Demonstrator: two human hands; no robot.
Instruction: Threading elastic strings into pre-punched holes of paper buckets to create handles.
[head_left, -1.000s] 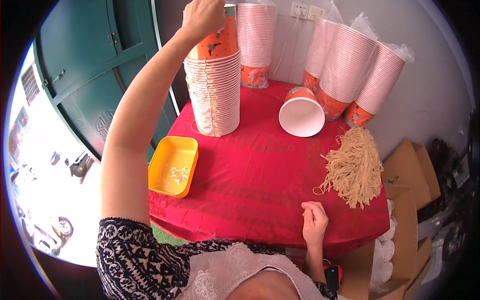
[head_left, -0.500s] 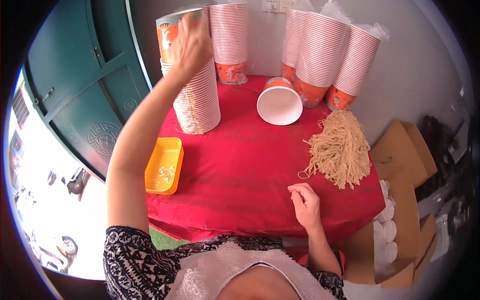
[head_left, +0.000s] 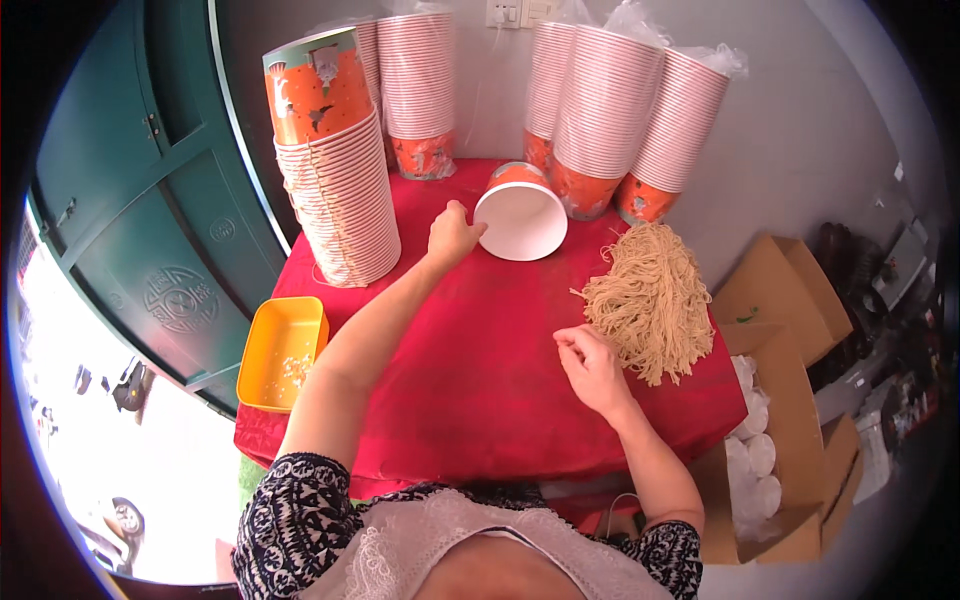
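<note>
A printed orange paper tub [head_left: 522,222] lies on its side at the far middle of the table, its white opening toward me. Beside its left rim is my left hand [head_left: 455,238], thumb and fingers apart, the thumb at or very near the rim. My right hand [head_left: 592,370] hovers at the near edge of a heap of beige strings [head_left: 655,305]. Its fingers are curled together; whether a string is between them is hidden. Farther left stands a tall stack of nested tubs [head_left: 345,200] with beige strings hanging down its side, its top tub showing orange and green.
More tub stacks in clear plastic [head_left: 608,100] stand along the wall. A yellow tray [head_left: 262,350] with white crumbs sits at the table's left edge. Right of the red-covered table [head_left: 450,400], an open cardboard box [head_left: 800,430] holds white rolled or cup-like items. A green door [head_left: 130,200] is at left.
My left hand has left the top of the tall stack and come down right to the lying tub. My right hand has moved forward to the string heap. The view has shifted slightly right.
</note>
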